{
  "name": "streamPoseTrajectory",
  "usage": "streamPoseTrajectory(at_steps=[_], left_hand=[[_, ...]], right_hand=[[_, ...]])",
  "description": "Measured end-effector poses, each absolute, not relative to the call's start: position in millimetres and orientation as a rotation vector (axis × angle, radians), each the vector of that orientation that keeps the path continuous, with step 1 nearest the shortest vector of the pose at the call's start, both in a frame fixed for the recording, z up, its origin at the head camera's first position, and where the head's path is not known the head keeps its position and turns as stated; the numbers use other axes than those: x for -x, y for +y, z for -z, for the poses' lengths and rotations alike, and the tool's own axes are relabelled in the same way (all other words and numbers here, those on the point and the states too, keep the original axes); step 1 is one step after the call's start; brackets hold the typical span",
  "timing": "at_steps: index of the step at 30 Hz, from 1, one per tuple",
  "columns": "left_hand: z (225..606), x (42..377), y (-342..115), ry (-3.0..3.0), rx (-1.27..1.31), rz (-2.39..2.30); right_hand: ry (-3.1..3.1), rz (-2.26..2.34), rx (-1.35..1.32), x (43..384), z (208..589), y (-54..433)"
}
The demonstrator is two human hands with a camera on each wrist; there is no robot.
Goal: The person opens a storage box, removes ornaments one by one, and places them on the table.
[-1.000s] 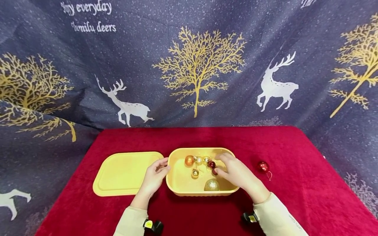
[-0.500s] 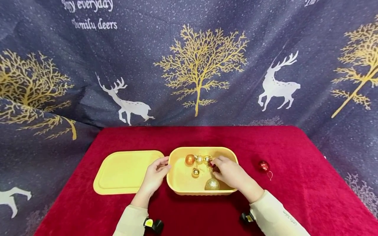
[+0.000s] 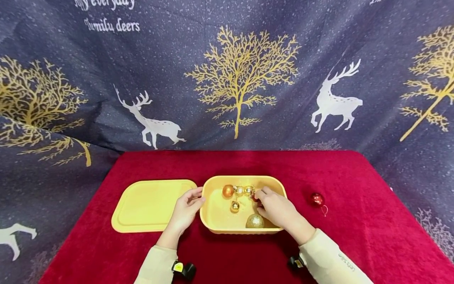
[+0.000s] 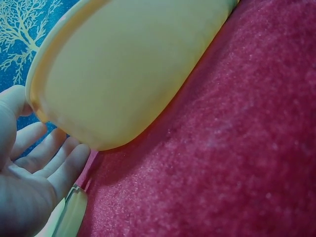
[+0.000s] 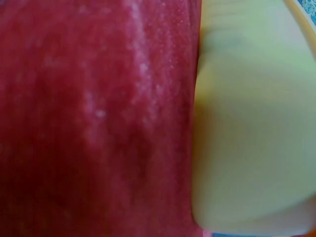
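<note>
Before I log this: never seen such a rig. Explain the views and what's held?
No machine: a person works bare-handed. The wide view is from a head camera; the close ones, from each wrist. On the red plush tablecloth sit a deep yellow rounded-rectangle tub with small shiny gold ornament balls inside, a flat yellow lid, and a shiny red ball with a loop. The left hand touches the tub's end; the right hand is inside at a dark red ball, grip unclear.

Free room front left in the yellow box (image 3: 217, 217), small gold bauble (image 3: 235, 206) behind, glittery ball (image 3: 254, 221) at right
</note>
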State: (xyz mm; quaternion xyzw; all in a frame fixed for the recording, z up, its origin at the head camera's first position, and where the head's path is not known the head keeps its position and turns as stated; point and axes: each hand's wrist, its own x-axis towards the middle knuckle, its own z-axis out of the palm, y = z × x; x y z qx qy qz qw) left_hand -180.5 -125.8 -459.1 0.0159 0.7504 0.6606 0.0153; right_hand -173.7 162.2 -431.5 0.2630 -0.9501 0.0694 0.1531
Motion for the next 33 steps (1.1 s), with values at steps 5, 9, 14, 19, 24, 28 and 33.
streamPoseTrajectory(at_steps=[5, 9, 14, 19, 24, 28, 33], left_hand=[[458, 180, -126, 2.341, -0.057, -2.057], [457, 180, -126, 2.343, -0.056, -2.057], [458, 181, -125, 2.330, -0.049, -2.073], [459, 182, -125, 2.326, -0.056, -2.075], [461, 182, -126, 2.330, -0.058, -2.073], [461, 181, -126, 2.332, -0.063, -2.077], [460, 180, -126, 2.323, -0.061, -2.082]], right_hand=[[-2.728, -0.148, -0.798, 175, 431, 162], [-2.755, -0.137, -0.820, 176, 431, 163], [-2.822, -0.156, -0.825, 176, 427, 164], [-2.852, -0.196, -0.879, 178, 425, 165], [-2.827, -0.251, -0.963, 181, 422, 169], [-2.807, -0.233, -0.987, 182, 419, 172], [-2.855, -0.220, -0.910, 183, 413, 175]])
